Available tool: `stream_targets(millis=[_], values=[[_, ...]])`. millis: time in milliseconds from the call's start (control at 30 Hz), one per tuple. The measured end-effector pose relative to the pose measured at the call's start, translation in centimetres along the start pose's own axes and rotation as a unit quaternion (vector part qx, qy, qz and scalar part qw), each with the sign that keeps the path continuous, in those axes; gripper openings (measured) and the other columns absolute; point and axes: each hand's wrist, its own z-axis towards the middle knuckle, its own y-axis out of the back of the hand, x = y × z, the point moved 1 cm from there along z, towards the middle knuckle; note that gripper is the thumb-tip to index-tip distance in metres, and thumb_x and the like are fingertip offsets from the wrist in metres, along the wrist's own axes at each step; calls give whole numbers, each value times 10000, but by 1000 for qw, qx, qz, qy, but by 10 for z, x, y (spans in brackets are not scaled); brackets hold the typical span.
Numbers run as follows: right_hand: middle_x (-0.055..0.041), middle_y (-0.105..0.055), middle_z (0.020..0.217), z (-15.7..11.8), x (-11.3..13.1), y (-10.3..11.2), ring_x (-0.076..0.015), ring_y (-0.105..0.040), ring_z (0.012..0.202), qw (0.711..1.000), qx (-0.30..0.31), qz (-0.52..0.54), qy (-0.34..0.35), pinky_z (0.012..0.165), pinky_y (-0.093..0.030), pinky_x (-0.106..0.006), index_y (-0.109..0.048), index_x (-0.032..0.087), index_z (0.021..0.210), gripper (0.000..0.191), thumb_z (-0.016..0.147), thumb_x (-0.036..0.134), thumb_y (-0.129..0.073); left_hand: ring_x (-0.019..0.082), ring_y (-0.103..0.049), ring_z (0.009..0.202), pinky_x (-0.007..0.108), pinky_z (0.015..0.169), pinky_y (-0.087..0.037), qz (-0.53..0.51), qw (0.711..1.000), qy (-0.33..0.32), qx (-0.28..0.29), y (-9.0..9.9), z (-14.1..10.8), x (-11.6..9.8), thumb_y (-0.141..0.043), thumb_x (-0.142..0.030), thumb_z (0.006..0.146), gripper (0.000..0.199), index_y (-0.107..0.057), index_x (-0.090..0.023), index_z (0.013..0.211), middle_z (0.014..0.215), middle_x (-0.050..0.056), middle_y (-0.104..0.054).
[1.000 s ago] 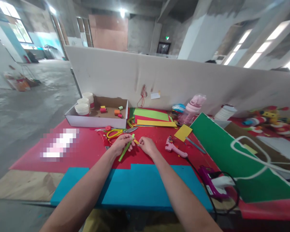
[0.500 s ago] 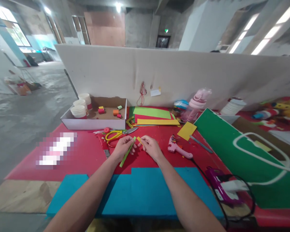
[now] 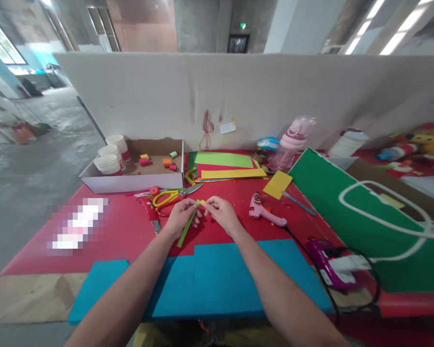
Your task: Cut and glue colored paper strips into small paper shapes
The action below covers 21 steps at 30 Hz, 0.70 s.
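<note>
My left hand point(image 3: 181, 217) pinches a narrow light-green strip point(image 3: 186, 230), whose long end slants down toward the blue sheets. A small yellow-orange strip point(image 3: 202, 203) is between the fingertips of my right hand point(image 3: 220, 214). The two strips meet at their tips, the yellow piece at the green strip's upper end; whether they are stuck together I cannot tell. Just left of my left hand lie yellow-handled scissors point(image 3: 168, 197) and a red utility knife point(image 3: 152, 214). A pink glue gun point(image 3: 265, 212) rests on the red table to the right of my right hand.
Blue sheets point(image 3: 231, 279) cover the front edge. An open box point(image 3: 132, 183) holds paper cups point(image 3: 108, 163) and small coloured rolls. Coloured strips and sheets point(image 3: 224, 159) lie behind my hands. To the right are a green board point(image 3: 369, 231), a purple power strip point(image 3: 331, 265) and a pink bottle point(image 3: 291, 142).
My hands have come closer together, bringing the yellow strip against the top of the green one. The whole view has shifted slightly as the head tilted down.
</note>
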Motion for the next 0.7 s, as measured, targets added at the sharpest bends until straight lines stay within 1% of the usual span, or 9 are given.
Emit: stream_targets(millis=[133,233,300,367,467,533,633,700], values=[[15,-600,625,-1,3,2,-55,-336,400,995,1,91,-48,382,-269,-191,-604,186,807,365,785,545,-541,92,-544,444,198,421,-443,-46,999,2,-17,2,-3,-6,-695,-406,707,322,-508,-159,795,615,8,-633],[15,-535,584,-1,4,6,-51,-304,411,982,8,164,-91,376,-183,-190,-661,162,821,462,785,597,-508,89,-544,447,192,424,-433,-54,998,7,-14,3,-5,-10,-691,-391,717,308,-509,-156,797,620,11,-636],[17,-498,569,0,4,8,-54,-298,419,975,13,195,-103,376,-157,-196,-675,158,808,474,778,602,-514,88,-545,448,193,425,-434,-52,999,14,-8,3,-5,-10,-684,-382,727,295,-511,-155,797,624,14,-639],[19,-484,577,1,2,8,-58,-310,431,971,10,216,-103,376,-174,-198,-674,161,824,449,761,588,-549,92,-551,456,199,433,-443,-52,999,16,-1,2,-5,-10,-680,-377,735,286,-516,-151,796,629,20,-643],[21,-496,606,2,-1,7,-64,-358,455,968,-12,231,-98,388,-247,-194,-645,171,845,421,723,573,-610,94,-556,463,202,441,-448,-56,998,16,4,2,-4,-9,-683,-368,736,280,-524,-146,798,633,27,-648],[29,-489,607,2,-2,6,-58,-354,453,968,-24,231,-94,388,-250,-188,-625,174,830,422,715,580,-619,93,-553,460,200,439,-447,-57,998,18,3,2,-4,-9,-682,-358,738,273,-521,-146,797,629,26,-648],[40,-455,605,1,-2,5,-43,-301,436,967,-9,236,-96,379,-201,-183,-618,169,820,421,733,580,-599,95,-556,461,199,435,-446,-50,999,22,2,2,-5,-10,-672,-348,746,260,-516,-147,797,631,27,-650],[48,-446,607,1,-1,5,-41,-304,438,965,12,243,-97,384,-208,-183,-600,173,803,393,713,554,-634,96,-558,463,201,435,-448,-48,999,24,2,2,-5,-10,-670,-346,747,257,-514,-148,798,636,27,-651]])
